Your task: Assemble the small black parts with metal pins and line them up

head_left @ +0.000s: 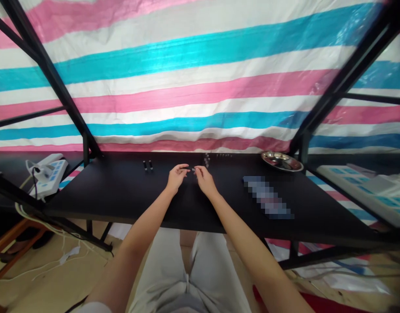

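Note:
My left hand [177, 177] is closed in a pinch on a small black tube [186, 168] over the middle of the black table. Facing it, my right hand [204, 180] pinches a small pale, clear-looking piece [193, 170] close to the tube's end. Whether the two parts touch is too small to tell. Left of my hands, two short black tubes with pale ends, one of them the nearer black tube [150, 165], stand side by side. Just beyond my right hand are several small clear pieces [206, 160], and a row of tinier pieces [223, 155] lies at the back edge.
A shiny metal dish [282, 161] sits at the back right of the table [121, 200]. A blurred-out bluish rectangle [268, 198] lies in front of it. Power strips [51, 177] are at the far left. Black metal posts [56, 87] and a striped plastic sheet [186, 87] close off the back.

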Available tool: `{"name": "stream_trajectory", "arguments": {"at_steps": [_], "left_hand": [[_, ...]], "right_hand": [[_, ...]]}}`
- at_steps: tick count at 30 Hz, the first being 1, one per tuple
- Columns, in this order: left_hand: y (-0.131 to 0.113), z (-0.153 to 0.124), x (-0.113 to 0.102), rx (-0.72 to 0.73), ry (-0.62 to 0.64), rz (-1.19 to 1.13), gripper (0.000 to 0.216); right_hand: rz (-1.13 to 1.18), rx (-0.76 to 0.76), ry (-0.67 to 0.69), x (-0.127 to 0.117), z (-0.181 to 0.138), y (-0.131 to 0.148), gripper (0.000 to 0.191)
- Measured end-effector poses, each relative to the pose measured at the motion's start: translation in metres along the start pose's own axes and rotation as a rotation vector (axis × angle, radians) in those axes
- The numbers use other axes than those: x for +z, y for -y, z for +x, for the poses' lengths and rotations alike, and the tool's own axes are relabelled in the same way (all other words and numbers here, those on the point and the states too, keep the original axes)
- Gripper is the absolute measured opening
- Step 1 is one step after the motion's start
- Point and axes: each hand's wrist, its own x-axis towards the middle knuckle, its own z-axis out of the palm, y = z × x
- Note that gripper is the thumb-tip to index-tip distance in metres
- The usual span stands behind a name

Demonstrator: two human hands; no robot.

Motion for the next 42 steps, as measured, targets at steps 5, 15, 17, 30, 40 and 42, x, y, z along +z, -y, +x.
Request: {"name": "stream_trajectory", "arguments": {"at_steps": [5, 15, 17, 30, 40, 42], "left_hand": [[0.002, -0.001, 0.000, -0.017, 0.051, -0.023, 0.019], [0.010, -0.002, -0.001, -0.015, 0.109, 0.036, 0.023], [0.008, -0.002, -0.001, -0.021, 0.105, 0.049, 0.023], [-0.004, 0.001, -0.007, -0.140, 0.015, -0.101, 0.038], [-0.007, -0.002, -0.004, -0.151, 0.141, -0.142, 0.040], [-0.006, -0.002, -0.004, -0.156, 0.131, -0.104, 0.038]], "right_hand": [[0.040, 0.026, 0.023, 0.002, -0.001, -0.006, 0.036], [0.250, 0.100, -0.030, 0.002, 0.006, -0.013, 0.034], [0.301, 0.126, -0.034, 0.002, 0.006, -0.013, 0.034], [0.418, 0.214, 0.066, -0.003, 0.006, -0.002, 0.042], [0.368, 0.196, 0.135, -0.003, 0.003, -0.004, 0.037], [0.352, 0.188, 0.168, -0.002, 0.003, -0.006, 0.036]]}}
